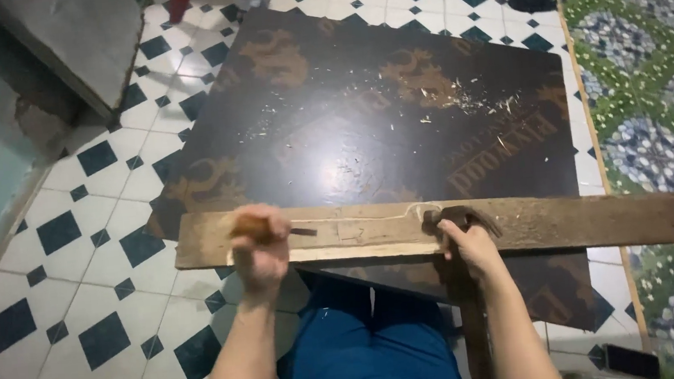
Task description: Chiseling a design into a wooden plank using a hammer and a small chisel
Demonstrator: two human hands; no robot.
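Tiled floor (pixel 80 264) under dark plywood (pixel 363 113); stiff plank (pixel 587 223); left hand (pixel 258 242) grips chisel (pixel 296 232), right hand (pixel 470 247) clasps hammer (pixel 459 219).

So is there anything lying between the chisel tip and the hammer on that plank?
Nothing visible. The left hand holds a chisel with its tip on the wooden plank. The right hand holds the hammer at the plank too. The stretch of plank between them is bare, showing only faint marks.
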